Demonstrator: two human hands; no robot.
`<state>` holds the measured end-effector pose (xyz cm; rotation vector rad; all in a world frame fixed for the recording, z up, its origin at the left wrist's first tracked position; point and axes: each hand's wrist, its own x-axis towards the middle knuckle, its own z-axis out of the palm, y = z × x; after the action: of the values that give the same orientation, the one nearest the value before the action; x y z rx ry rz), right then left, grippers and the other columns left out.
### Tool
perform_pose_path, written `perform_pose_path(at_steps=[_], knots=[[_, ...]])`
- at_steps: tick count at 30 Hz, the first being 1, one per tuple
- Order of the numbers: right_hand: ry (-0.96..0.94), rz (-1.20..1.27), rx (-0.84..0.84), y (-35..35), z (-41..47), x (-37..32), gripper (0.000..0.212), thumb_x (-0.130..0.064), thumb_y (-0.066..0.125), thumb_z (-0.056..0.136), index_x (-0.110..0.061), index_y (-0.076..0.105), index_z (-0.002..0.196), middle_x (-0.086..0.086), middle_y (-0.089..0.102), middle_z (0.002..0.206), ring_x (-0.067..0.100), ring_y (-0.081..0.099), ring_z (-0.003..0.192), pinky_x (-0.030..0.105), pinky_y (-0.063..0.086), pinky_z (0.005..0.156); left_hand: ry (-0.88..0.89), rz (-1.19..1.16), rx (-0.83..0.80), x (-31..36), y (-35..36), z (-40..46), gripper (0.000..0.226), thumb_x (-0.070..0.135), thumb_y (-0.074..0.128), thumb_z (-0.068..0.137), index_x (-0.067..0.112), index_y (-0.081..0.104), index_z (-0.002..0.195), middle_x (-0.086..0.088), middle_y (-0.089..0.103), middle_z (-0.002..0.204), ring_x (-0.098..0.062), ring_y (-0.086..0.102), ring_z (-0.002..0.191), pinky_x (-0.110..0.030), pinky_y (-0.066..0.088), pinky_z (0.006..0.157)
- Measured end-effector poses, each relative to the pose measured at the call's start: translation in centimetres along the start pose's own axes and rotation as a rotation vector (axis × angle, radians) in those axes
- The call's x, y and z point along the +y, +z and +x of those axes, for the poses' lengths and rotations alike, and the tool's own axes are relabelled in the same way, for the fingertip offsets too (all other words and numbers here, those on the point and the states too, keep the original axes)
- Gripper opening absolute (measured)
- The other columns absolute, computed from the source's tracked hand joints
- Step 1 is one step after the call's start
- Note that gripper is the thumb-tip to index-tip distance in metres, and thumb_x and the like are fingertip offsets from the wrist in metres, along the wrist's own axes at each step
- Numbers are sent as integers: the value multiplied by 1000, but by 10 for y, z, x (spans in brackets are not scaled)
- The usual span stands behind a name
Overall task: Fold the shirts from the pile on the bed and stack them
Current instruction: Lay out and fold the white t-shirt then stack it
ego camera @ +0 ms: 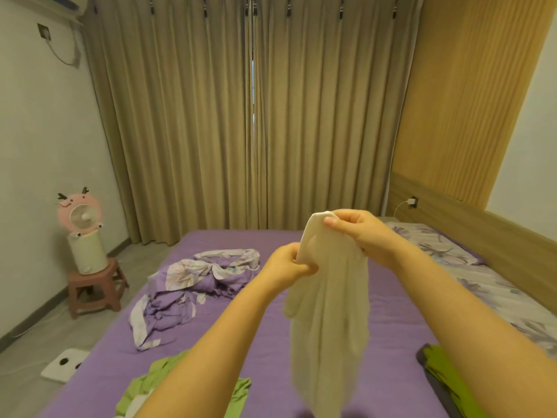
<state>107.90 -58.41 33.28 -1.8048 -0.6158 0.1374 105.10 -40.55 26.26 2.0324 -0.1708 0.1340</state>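
One cream shirt hangs bunched and limp above the purple bed, pinched at its top by both hands, left hand lower, right hand higher; two green shirts lie below.

Cream shirt; purple bed sheet; lime-green shirts; tan curtains; pink fan.

The thin cream knit shirt in my hands is soft, matt cloth, hanging in limp folds. Under it the purple bed sheet is smooth matt cotton-like fabric; the crumpled floral quilt cover looks alike. The heavy beige curtains are matt woven cloth, the ribbed wall panel wood-look.
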Motion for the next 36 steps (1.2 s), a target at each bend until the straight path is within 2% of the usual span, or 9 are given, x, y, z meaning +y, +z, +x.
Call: perform_pose_path(at_steps=[5,8,15,18,21,25,30,33,36], knots=[[-15,-42,235,-29,-8,6,16,-31,59,91,-26,72,99,-8,72,94,4,67,84,19,53,71,-126,114,-32,-43,13,-1,18,5,54,76,14,49,61,-1,45,62,-17,37,60,-28,27,57],[11,-68,365,-44,-19,20,18,-31,59,91,-23,71,102,-9,70,91,4,63,80,21,49,71,-189,129,-16,-58,15,-4,14,17,50,62,15,40,53,-5,51,56,-20,45,58,-29,29,59],[160,-173,546,-67,-51,64,13,-36,62,88,-31,73,82,-9,69,86,6,60,76,25,46,66,-220,-136,-21,-71,12,2,13,24,46,67,17,43,57,-12,41,70,-19,35,69,-33,32,66],[195,-133,624,-68,-62,78,17,-36,65,86,-37,74,71,-9,69,82,10,60,77,31,48,72,-327,-317,-41,-67,17,6,13,19,50,76,13,60,69,-5,56,63,-19,50,59,-27,47,60],[167,-177,691,-62,-66,85,18,-29,67,85,-36,72,70,-4,70,84,10,61,75,31,48,71,-364,-343,-67,-60,24,11,23,20,48,85,22,54,63,7,47,51,-12,40,47,-21,32,47],[163,-168,514,-37,-62,83,10,-31,70,82,-35,73,92,-12,71,100,-1,65,85,16,48,72,-334,-386,-146,-40,32,18,16,17,47,82,16,51,67,1,41,54,-16,35,44,-22,34,47],[136,-340,203,16,-48,87,33,-34,74,78,-42,64,108,-17,66,104,-5,60,93,12,47,78,-189,-456,-259,-12,44,19,21,17,56,86,2,69,92,-8,66,67,-18,62,50,-30,56,53],[110,-424,246,22,-41,94,14,-23,66,86,-11,69,91,2,65,78,10,54,72,27,43,67,-117,-443,-283,-11,42,22,19,24,64,85,9,74,89,-3,72,77,-11,68,66,-23,54,57],[108,-377,333,15,-40,97,35,-23,65,87,-4,48,63,3,35,59,9,32,58,24,26,55,-37,-326,-172,-30,37,25,12,25,69,81,13,73,77,0,68,77,-11,61,74,-28,49,71]])
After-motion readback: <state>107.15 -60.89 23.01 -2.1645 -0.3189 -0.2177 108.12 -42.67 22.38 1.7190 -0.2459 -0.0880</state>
